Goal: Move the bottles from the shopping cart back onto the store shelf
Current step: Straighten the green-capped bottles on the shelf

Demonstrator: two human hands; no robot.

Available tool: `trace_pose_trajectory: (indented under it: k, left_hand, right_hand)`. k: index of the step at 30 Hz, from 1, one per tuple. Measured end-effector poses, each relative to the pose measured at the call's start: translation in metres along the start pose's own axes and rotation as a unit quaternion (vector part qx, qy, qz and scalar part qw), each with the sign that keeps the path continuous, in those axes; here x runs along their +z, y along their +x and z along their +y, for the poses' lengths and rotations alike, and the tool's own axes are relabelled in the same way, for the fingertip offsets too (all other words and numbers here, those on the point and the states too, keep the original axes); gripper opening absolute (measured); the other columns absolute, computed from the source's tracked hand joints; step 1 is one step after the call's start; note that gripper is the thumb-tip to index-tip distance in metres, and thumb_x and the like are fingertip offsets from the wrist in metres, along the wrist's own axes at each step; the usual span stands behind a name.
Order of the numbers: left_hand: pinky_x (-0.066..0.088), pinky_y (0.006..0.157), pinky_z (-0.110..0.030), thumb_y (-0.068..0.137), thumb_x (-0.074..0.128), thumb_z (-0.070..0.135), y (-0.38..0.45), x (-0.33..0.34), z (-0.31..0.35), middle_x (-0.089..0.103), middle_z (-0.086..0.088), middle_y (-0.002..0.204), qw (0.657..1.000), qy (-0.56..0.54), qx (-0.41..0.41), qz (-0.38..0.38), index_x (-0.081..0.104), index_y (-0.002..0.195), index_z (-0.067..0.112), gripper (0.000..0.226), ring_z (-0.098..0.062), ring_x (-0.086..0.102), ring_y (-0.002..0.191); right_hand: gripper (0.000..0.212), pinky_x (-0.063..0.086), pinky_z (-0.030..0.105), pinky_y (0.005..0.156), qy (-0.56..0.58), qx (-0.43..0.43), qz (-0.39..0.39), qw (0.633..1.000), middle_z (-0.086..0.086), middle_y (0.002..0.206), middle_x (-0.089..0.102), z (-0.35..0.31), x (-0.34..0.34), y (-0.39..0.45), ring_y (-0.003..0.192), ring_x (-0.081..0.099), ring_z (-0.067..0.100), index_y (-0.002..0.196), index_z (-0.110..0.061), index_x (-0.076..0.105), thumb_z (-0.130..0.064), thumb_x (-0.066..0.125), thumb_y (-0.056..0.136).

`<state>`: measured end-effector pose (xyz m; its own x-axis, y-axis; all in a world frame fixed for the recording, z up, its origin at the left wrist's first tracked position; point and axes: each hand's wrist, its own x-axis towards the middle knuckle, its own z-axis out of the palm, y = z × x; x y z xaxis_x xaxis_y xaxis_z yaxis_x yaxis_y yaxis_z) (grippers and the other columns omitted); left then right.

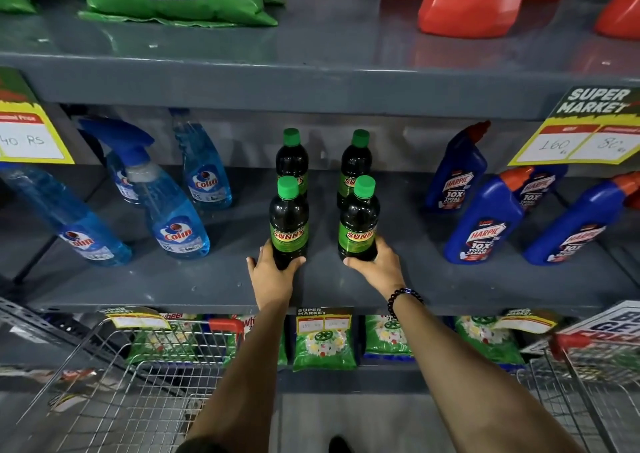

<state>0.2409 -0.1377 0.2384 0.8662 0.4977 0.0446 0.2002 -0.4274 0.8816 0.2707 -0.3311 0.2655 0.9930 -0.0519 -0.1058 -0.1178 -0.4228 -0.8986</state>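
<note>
Glossy dark plastic bottles (288, 224) on a smooth grey metal shelf (207, 279) (faintly reflective); wire-metal shopping cart (138, 393) below

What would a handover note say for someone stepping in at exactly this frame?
Left hand: wrapped around the base of the front left Sunny bottle, which stands on the middle shelf.
Right hand: gripping the base of the front right Sunny bottle, also standing on the shelf.
Done: two more Sunny bottles stand directly behind, making two rows of two.
Left: release both bottles. The visible part of the shopping cart shows no bottles, but its floor is not fully in view, so check it.
</note>
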Motion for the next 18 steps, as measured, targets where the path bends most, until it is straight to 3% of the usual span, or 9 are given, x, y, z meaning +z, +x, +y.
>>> trace_pose_trajectory:
  k: [4, 6, 9, 14, 18]
  left_hand:
    - [0.019, 0.116, -0.056, 0.073, 0.073, 0.035, 0.001, -0.001, -0.001, 0.055, -0.010, 0.134, 1.000, 0.004, -0.008, -0.007, 0.044, 0.130, 0.016, 0.067, -0.031, 0.028, 0.137]
    - [0.013, 0.118, -0.053, 0.072, 0.074, 0.033, 0.002, -0.003, -0.002, 0.052, -0.010, 0.137, 1.000, 0.002, -0.009, -0.023, 0.039, 0.134, 0.015, 0.074, -0.031, 0.023, 0.140]
    - [0.009, 0.120, -0.047, 0.068, 0.078, 0.031, 0.002, -0.012, -0.005, 0.043, -0.012, 0.144, 0.998, 0.035, 0.012, -0.055, 0.029, 0.140, 0.012, 0.089, -0.033, 0.020, 0.141]
    - [0.018, 0.119, -0.046, 0.075, 0.070, 0.041, -0.020, -0.044, -0.021, 0.032, -0.020, 0.148, 0.990, 0.132, 0.039, -0.044, 0.023, 0.142, 0.005, 0.089, -0.036, 0.024, 0.139]
    - [0.022, 0.117, -0.048, 0.078, 0.066, 0.041, -0.036, -0.085, -0.041, 0.038, -0.024, 0.144, 0.986, 0.162, 0.030, -0.015, 0.030, 0.137, 0.001, 0.079, -0.038, 0.028, 0.137]
  right_hand:
    - [0.064, 0.044, 0.031, 0.094, -0.002, 0.000, -0.003, 1.000, 0.006, 0.122, 0.062, 0.004, 0.002, 0.000, 0.114, 0.056, 0.023, 0.122, -0.017, 0.049, -0.022, 0.080, 0.065]
    - [0.074, 0.042, 0.038, 0.102, -0.016, 0.002, -0.013, 1.000, 0.007, 0.127, 0.058, 0.006, 0.001, -0.002, 0.119, 0.052, 0.025, 0.127, -0.017, 0.044, -0.024, 0.081, 0.064]
    - [0.092, 0.034, 0.037, 0.108, -0.049, -0.027, -0.022, 0.998, 0.005, 0.136, 0.050, 0.009, 0.003, -0.011, 0.128, 0.042, 0.023, 0.137, -0.018, 0.032, -0.026, 0.083, 0.061]
    - [0.100, 0.026, 0.047, 0.115, -0.158, -0.011, 0.091, 0.983, 0.021, 0.147, 0.036, 0.017, 0.021, -0.038, 0.138, 0.029, 0.036, 0.142, -0.001, 0.023, -0.038, 0.078, 0.068]
    - [0.083, 0.026, 0.047, 0.113, -0.221, -0.008, 0.142, 0.965, 0.025, 0.137, 0.047, 0.009, 0.047, -0.066, 0.130, 0.040, 0.036, 0.133, 0.005, 0.037, -0.040, 0.073, 0.073]
